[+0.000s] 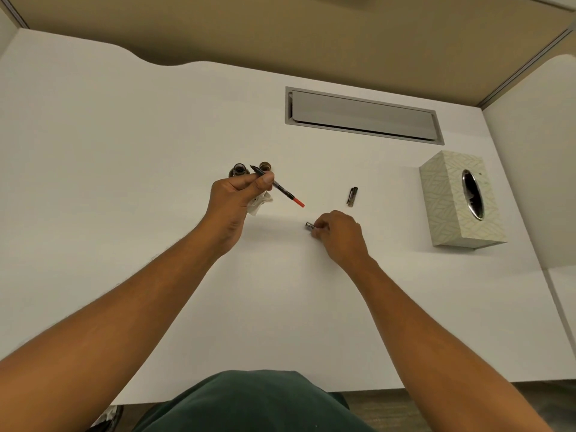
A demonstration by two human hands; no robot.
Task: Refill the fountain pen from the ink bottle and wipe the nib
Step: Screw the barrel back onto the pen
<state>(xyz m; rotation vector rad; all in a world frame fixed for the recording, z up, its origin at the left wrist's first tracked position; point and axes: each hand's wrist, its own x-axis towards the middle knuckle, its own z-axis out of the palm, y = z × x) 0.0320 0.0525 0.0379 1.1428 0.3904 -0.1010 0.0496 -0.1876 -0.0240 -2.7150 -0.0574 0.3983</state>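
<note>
My left hand (238, 194) pinches the fountain pen's nib section with its converter (282, 190), nib pointing up-left and the red converter end down-right. A crumpled white tissue (260, 203) is tucked under the same hand. Just behind the fingers stands the open ink bottle (238, 169), and beside it on the right its bottle cap (265, 166). My right hand (338, 233) rests on the desk, shut on the pen barrel (309, 226), whose metal end sticks out to the left. The pen cap (352, 196) lies alone on the desk.
A patterned tissue box (461, 198) stands at the right. A grey cable hatch (361, 115) is set into the white desk (124, 151) at the back. Partition walls close off the back and right.
</note>
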